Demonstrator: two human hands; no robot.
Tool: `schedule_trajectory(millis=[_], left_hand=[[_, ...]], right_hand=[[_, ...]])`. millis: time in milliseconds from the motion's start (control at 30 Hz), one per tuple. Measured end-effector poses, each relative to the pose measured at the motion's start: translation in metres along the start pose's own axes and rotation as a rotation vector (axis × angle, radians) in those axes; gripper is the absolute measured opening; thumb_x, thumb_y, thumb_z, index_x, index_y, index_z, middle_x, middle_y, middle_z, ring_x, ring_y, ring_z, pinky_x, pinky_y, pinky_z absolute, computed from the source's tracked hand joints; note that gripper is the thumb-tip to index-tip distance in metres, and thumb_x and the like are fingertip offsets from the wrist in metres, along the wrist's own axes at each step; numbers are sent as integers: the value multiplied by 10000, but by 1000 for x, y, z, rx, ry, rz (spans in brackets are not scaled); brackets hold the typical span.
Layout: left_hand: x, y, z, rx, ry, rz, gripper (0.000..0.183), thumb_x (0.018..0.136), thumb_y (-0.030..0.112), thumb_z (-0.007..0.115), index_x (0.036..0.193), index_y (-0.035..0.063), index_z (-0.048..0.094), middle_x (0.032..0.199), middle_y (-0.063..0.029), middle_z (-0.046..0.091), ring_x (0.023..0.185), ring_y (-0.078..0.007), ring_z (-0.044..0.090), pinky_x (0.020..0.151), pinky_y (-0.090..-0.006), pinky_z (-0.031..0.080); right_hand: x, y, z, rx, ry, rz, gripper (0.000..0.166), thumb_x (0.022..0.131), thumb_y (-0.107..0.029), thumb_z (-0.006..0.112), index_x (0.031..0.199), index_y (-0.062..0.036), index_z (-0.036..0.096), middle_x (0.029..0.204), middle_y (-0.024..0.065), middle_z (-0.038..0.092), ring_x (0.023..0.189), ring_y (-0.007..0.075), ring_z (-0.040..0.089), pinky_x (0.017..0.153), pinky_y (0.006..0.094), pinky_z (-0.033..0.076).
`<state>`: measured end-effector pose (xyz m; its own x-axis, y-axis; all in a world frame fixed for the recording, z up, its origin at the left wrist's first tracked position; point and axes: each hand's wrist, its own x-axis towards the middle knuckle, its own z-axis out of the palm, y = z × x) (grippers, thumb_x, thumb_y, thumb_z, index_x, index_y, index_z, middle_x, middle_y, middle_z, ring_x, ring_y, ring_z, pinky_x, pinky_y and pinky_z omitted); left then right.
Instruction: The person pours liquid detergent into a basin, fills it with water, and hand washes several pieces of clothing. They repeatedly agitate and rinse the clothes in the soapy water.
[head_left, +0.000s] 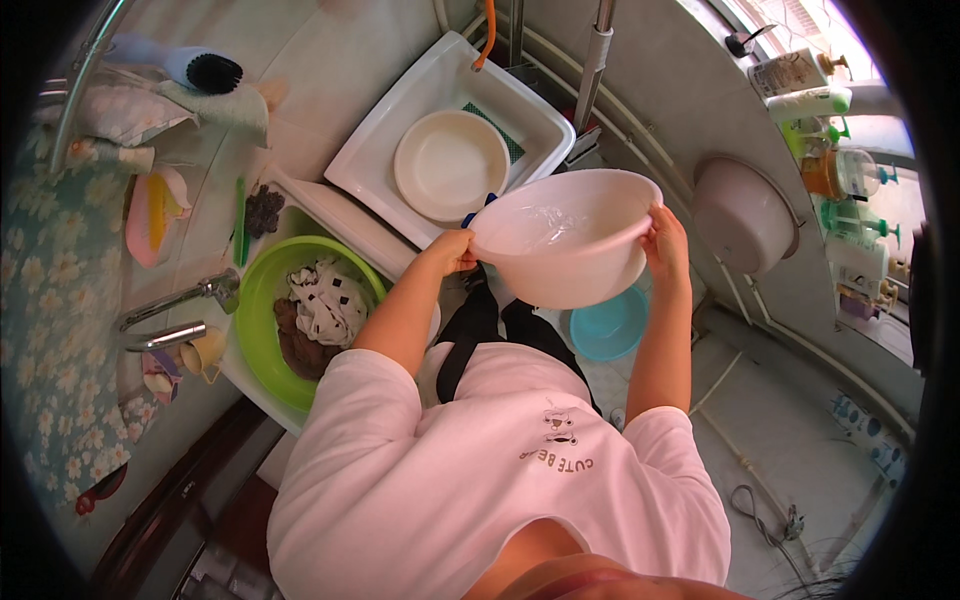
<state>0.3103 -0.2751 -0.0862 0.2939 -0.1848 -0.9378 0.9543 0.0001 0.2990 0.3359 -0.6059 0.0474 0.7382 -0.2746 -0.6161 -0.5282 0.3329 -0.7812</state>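
Both hands hold up a pale pink plastic basin (577, 274) in front of me, above the floor. My left hand (452, 253) grips its rim on the left side. On the opposite side my right hand (665, 236) has the rim between thumb and fingers. A little clear water seems to glisten inside, and the basin looks slightly tilted. Just beyond it a round cream basin (451, 165) sits inside a white square sink (367, 142). Left of my left arm, a lime green basin (259, 330) contains a white cloth with dark squares (330, 304) and a brown cloth (296, 352).
A chrome faucet (176, 296) reaches out beside the green basin. A blue basin (611, 326) rests on the floor below. Another pink basin (742, 214) hangs on the right wall, near several pump bottles (847, 176) on the windowsill. An orange hose (489, 34) hangs over the sink.
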Motion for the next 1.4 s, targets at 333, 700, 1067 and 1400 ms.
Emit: schedule_trajectory(millis=[333,700,1067,1400], left_hand=[[32,105,-52,270,35,-60,126,805,175,517,721,89,478,606,4,389,425,-86,343,593,-326,549],[16,22,-11,23,49,-63,138,813,192,488,859,67,524,704,-22,489,540,-136,466,543,-334,526],[-106,-4,2,-331,401,695,380,875,200,472,1221,51,425,1012,-83,582,819,-166,584,684,-285,481],[-235,-96,-3,-239,830,1111,585,867,131,508,1366,28,220,913,-100,609,768,-130,581,686,-266,449]], right_hand=[[49,-48,117,19,-203,-67,184,902,-190,502,1001,-35,511,737,20,529,596,90,534,505,208,442],[22,-30,79,11,-192,-25,256,908,-158,474,1124,-22,469,753,31,542,582,93,549,513,207,474],[-23,-20,35,52,-325,-74,366,864,-213,505,1181,-42,441,847,36,566,669,91,535,536,233,446],[-81,43,54,-216,-441,84,456,816,-201,560,1209,-2,443,1163,115,524,1063,220,509,888,321,410]])
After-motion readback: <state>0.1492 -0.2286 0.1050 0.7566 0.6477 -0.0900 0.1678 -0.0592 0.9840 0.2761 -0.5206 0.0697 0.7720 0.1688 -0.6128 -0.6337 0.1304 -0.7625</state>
